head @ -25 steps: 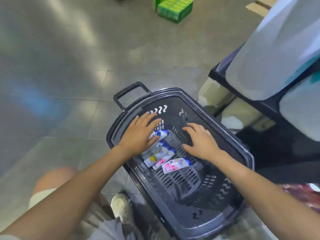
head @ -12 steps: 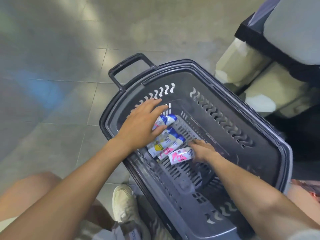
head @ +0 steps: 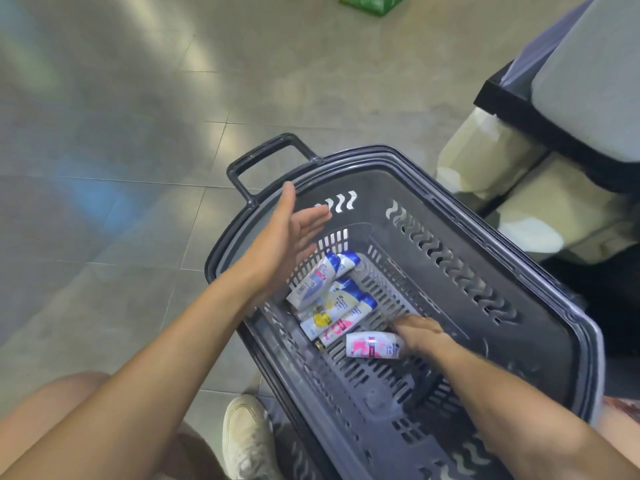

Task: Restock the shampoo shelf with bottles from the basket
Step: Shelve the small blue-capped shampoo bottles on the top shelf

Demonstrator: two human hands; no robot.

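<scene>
A pink-and-white shampoo bottle (head: 370,345) lies on its side on the basket's slotted floor, near the middle. The right hand (head: 420,336) is reached down into the basket (head: 381,188), its fingers curled round the bottle's cap end in what looks like a grip. Just beyond it, towards the basket's far left corner, several blue-capped shampoo bottles (head: 329,294) lie packed side by side, untouched. The left hand (head: 287,237) hovers above that corner, over the rim. Its fingers are straight and spread, the palm turned inward, and it holds nothing.

The step in hand appears to be picking the first bottle out, and the stock is not yet shelved. The next move calls for lifting the bottle clear of the basket's wall. The free hand could take a second bottle from the cluster.

The basket's handle (head: 263,157) sticks out at its far left end, over the tiled floor (head: 121,168). A white shoe (head: 244,434) stands at its near left side. A dark-framed shelf unit (head: 512,109) rises to the basket's right, and green cartons (head: 367,3) sit well beyond its far end.
</scene>
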